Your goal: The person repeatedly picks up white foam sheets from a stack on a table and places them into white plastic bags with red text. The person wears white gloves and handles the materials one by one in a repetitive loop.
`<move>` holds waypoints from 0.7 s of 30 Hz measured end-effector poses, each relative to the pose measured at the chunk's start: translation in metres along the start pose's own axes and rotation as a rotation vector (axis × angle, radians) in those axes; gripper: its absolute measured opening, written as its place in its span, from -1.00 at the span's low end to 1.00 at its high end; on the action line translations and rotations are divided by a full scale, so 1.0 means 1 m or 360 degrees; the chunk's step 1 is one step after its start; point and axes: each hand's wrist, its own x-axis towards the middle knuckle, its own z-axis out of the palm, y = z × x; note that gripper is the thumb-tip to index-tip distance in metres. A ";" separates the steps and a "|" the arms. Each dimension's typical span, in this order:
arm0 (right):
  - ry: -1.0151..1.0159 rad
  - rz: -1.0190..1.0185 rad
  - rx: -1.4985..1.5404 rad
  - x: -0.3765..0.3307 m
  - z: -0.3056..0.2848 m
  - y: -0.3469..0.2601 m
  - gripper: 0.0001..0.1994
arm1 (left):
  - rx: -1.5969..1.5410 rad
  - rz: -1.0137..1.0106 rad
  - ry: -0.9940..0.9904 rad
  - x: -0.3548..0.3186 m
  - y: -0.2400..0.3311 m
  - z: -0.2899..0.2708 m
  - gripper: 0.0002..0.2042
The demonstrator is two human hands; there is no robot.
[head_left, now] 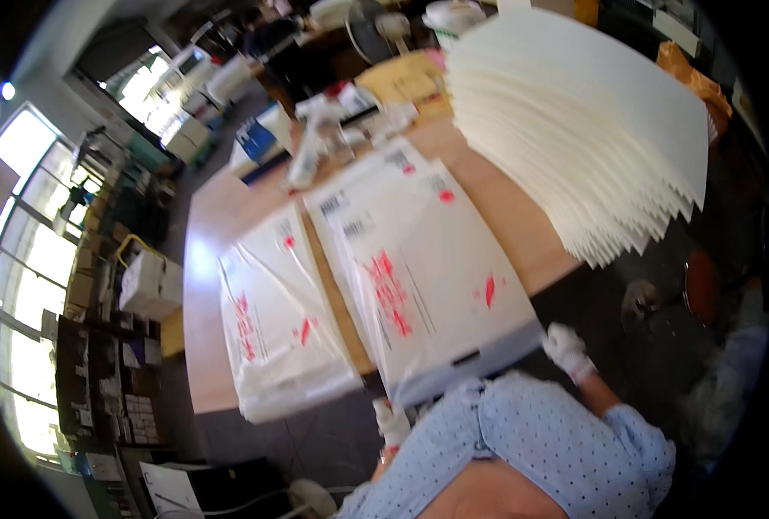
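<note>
A large stack of flat white plastic bags [440, 268] with red print lies on the table, its grey-white near edge hanging over the table's front. My right hand [566, 348], in a white glove, is at the stack's near right corner with its fingers curled against it. By the near left corner is my left hand [391, 422], also gloved in white; motion blur and the small size hide what its fingers do. A second, narrower stack of white bags [285, 303] with red print lies to the left, apart from both hands.
A tall fanned stack of white sheets [575, 130] stands at the table's right. Further back on the wooden table [207, 363] are a blue box [256, 138], crumpled clear plastic [315, 143] and yellow paper [406, 82]. A fan [376, 30] and a person [273, 43] are beyond.
</note>
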 end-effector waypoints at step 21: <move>-0.1462 -0.0774 0.1381 0.016 0.208 -0.348 -0.79 | 0.0728 0.0000 0.1224 0.126 -0.088 -0.303 -0.76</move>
